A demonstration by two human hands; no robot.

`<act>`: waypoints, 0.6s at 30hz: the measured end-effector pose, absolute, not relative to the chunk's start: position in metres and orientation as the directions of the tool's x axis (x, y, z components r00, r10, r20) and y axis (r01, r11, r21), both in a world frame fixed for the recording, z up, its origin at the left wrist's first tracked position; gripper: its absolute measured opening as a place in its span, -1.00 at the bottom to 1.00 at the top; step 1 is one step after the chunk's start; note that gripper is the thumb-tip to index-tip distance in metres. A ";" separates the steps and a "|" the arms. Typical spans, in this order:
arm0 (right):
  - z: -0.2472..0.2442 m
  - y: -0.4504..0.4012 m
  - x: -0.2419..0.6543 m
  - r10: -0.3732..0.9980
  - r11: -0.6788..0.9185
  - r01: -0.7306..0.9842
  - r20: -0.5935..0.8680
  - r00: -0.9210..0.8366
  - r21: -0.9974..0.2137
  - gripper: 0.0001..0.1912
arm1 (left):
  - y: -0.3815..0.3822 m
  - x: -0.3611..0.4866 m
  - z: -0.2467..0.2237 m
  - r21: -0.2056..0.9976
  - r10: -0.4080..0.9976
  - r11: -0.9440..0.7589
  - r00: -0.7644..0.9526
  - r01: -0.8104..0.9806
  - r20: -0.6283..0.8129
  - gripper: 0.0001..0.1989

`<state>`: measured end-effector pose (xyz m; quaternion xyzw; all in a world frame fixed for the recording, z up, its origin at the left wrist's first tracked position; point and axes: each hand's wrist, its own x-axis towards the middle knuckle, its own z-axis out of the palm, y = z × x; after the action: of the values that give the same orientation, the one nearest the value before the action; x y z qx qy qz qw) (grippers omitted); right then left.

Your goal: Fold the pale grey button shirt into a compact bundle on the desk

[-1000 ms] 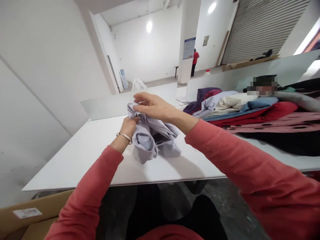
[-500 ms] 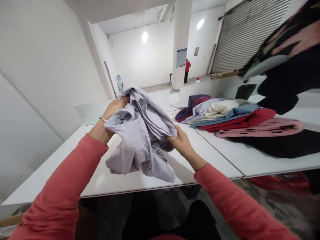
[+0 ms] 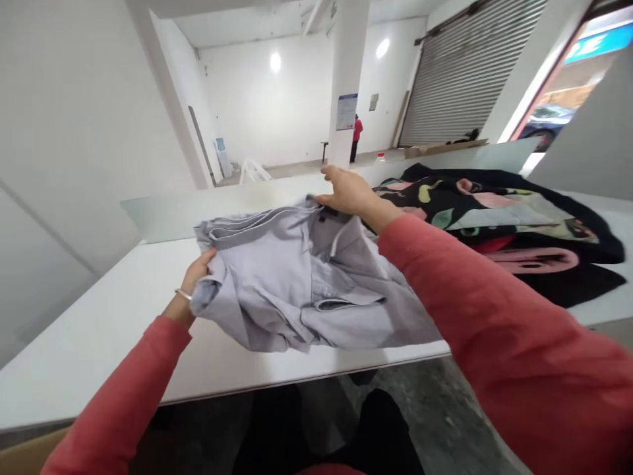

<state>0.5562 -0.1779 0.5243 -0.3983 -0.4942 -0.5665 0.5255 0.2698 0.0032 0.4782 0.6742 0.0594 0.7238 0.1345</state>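
**Head view: both hands held a pale lilac shirt over the table**

The left hand (image 3: 198,274) was closed on the shirt (image 3: 291,280) at its left edge, near a cuff, with the fingers curled into the cloth. A thin metal bangle (image 3: 182,294) sat on that wrist. The right hand (image 3: 349,192) gripped the upper edge by the collar (image 3: 333,231), its fingers partly spread above the cloth.

The shirt lay spread between the hands, loosely rumpled and not fully flat. It hung just above the white table (image 3: 93,343) or rested on it; the view did not settle which. A dark neck label (image 3: 329,214) and a chest pocket (image 3: 349,302) showed. Coral-red sleeves (image 3: 499,330) covered both forearms.

Beyond the right hand, a black floral garment (image 3: 499,211) lay on the table, with a pink garment (image 3: 534,260) partly beneath it and just beside the shirt. A low partition (image 3: 217,212) stood along the table's far side. Farther off, a person in a red top (image 3: 356,135) stood near a pillar (image 3: 346,66) bearing a poster (image 3: 347,112). A roller shutter (image 3: 459,72) closed off the back right. The flap of a cardboard box (image 3: 30,455) showed at the lower left.
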 end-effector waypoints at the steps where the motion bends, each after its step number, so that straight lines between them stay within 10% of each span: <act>1: 0.526 -0.163 0.559 -0.169 0.007 0.993 0.979 -0.114 0.117 -0.42 | 0.015 0.270 0.472 0.347 0.359 -0.925 -0.054 -0.155 0.932 -0.77; 6: 0.489 -0.106 0.580 0.096 -0.024 0.995 0.991 -0.091 0.094 -0.54 | 0.063 0.261 0.454 0.531 0.577 -0.796 -0.098 -0.291 0.811 -0.67; 11: 0.429 -0.085 0.599 0.367 0.050 0.997 0.928 -0.066 0.051 -0.59 | 0.078 0.260 0.444 0.353 0.359 -0.896 -0.027 0.270 0.933 -0.50; 18: 0.371 -0.073 0.593 0.487 0.074 0.994 0.867 -0.103 0.076 -0.31 | 0.086 0.278 0.436 -0.016 0.253 -0.569 0.194 0.822 0.948 -0.34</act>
<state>0.5928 -0.0729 0.3705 -0.5733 -0.6459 -0.3663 0.3464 0.2783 0.0860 0.4362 0.7214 0.3725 0.5140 -0.2768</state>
